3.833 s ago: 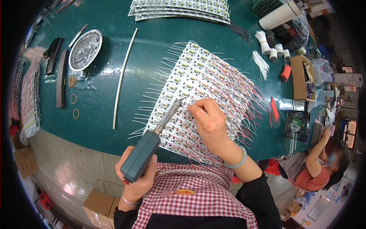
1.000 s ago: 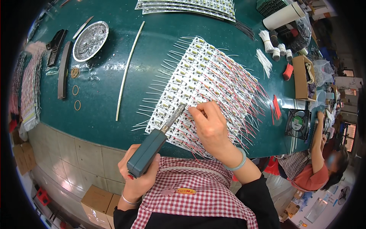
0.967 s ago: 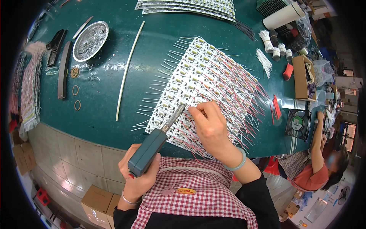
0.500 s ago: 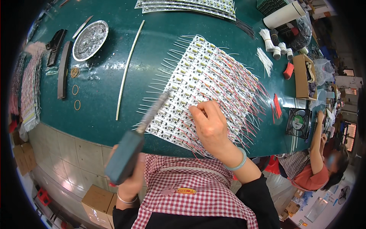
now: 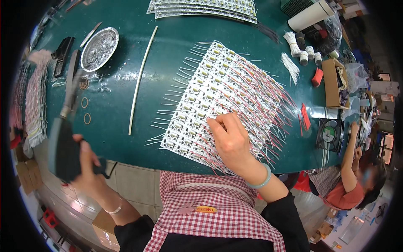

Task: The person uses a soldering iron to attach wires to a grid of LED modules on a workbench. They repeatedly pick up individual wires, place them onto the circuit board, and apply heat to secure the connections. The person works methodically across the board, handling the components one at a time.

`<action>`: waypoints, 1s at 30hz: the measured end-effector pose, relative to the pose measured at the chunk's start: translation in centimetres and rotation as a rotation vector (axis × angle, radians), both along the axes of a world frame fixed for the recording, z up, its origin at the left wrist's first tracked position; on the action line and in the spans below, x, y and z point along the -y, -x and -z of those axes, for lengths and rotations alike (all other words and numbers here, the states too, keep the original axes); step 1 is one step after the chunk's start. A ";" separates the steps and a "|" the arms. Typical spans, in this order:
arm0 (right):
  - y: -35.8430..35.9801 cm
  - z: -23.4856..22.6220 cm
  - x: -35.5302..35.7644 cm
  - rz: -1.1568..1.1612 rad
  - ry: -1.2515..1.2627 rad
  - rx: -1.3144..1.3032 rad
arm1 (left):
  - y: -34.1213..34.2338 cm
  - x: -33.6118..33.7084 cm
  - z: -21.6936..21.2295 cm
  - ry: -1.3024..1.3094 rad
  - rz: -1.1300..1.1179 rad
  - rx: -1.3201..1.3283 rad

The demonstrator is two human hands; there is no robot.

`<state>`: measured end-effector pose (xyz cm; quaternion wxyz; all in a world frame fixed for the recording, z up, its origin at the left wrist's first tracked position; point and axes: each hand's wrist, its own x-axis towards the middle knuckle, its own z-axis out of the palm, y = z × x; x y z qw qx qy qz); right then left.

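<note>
Left grip (image 5: 90, 172) clasps a soldering gun (image 5: 66, 147); right grip (image 5: 229, 136) pinches, contents hidden, above circuit boards (image 5: 194, 90), red wires (image 5: 268, 89) rightward, none far left

The left arm extends forward and out to the left, its blurred left hand (image 5: 88, 174) curled beyond the near edge of the desk (image 5: 115, 130). The right hand (image 5: 230, 138) is above the desk near that edge, fingers bent inward.
</note>
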<state>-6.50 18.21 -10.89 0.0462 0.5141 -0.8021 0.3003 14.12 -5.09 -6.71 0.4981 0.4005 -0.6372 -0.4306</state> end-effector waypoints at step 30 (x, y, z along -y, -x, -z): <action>-0.2 -0.4 0.1 -0.029 -0.105 -0.139 | 2.3 -9.4 0.9 -0.069 0.643 0.370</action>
